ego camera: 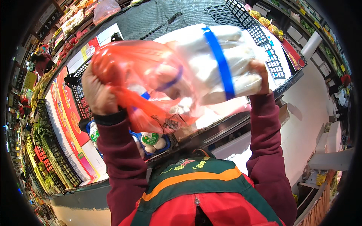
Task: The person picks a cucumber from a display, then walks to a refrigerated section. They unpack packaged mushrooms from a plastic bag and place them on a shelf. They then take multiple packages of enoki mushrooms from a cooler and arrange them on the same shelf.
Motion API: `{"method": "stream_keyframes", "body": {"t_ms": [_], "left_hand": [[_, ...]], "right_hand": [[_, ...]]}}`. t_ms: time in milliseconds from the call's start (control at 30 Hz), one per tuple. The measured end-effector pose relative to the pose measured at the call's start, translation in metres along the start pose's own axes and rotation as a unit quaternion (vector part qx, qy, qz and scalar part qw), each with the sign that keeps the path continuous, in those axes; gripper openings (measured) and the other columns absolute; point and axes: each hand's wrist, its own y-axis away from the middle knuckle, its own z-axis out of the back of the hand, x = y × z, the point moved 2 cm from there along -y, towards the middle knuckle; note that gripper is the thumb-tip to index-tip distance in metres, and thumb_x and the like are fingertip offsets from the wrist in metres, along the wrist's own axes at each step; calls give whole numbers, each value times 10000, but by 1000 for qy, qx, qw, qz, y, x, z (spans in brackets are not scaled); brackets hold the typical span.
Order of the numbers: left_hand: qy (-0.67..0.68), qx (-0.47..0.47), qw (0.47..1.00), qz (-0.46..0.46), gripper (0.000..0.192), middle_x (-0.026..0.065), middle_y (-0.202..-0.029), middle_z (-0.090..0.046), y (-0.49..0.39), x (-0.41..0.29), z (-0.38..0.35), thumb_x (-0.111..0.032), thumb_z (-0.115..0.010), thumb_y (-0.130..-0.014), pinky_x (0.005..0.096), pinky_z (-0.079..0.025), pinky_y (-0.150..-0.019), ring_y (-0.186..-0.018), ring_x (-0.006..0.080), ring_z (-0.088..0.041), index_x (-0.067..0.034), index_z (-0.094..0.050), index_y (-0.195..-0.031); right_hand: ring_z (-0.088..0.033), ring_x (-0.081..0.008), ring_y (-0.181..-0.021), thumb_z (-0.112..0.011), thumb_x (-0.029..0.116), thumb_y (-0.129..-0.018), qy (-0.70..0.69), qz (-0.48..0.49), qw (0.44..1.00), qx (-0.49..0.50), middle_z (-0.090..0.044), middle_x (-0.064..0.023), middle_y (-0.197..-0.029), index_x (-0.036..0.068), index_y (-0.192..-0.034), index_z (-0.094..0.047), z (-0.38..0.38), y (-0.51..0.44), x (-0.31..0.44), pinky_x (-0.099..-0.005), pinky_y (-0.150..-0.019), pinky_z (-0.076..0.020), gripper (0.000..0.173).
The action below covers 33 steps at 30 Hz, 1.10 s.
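Note:
My left hand (99, 91) grips a thin red plastic bag (127, 60) by its side and gathered edge. Through the bag show pale pieces and blue bands. My right hand (260, 75) holds the far end of a clear-wrapped pack of thick white stalks (198, 63), probably king oyster mushrooms, with a blue band (219, 63) around it. The pack is tilted, and its near end meets the bag's opening; motion blur hides whether it is inside. Both are raised above the display stand. Below the bag, blue trays (169, 145) hold round white mushrooms (159, 143) under film.
A black plastic crate (77, 93) stands left of the bag, beside red printed cartons (68, 104). Black mesh crate walls (254, 34) rise at the right. Leafy vegetables (46, 141) line the left stand. Dark netting (158, 17) covers the back. A pale floor aisle (305, 113) runs along the right.

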Motion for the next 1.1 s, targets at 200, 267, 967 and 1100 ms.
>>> {"method": "stream_keyframes", "body": {"t_ms": [200,267,967,1100], "left_hand": [[-214,-88,968,-102,249,118,-972,-657,76,-46,31,-51,-365,-1010,371,-577,-804,-855,177,-653,58,-571,-1098],[70,-112,980,-146,206,-11,-682,-456,90,-68,44,-33,-420,-974,290,-472,-626,-558,102,-424,-71,-529,-802],[37,2,999,-35,199,71,-845,-582,85,-41,51,-119,-391,-1008,463,-493,-870,-802,153,-575,-30,-535,-903],[45,-17,999,10,298,195,-1065,-676,59,-12,24,-159,-391,-1022,566,-480,-994,-950,277,-687,59,-562,-1131]], "right_hand": [[-654,-152,-890,-687,325,-819,95,-108,989,-16,-651,-103,-1032,-40,-1193,-582,42,-12,34,-272,-777,-542,533],[-649,-134,-876,-748,358,-761,214,-106,970,36,-650,-95,-1046,-34,-1207,-579,54,-21,34,-275,-764,-537,617],[-669,-133,-920,-619,68,-923,289,77,954,10,-713,-77,-988,10,-1112,-674,-13,-28,10,-266,-865,-527,206],[-583,-289,-1138,-679,89,-816,356,222,870,258,-602,-161,-1186,25,-1217,-577,-157,17,-9,-395,-937,-476,419]]}}
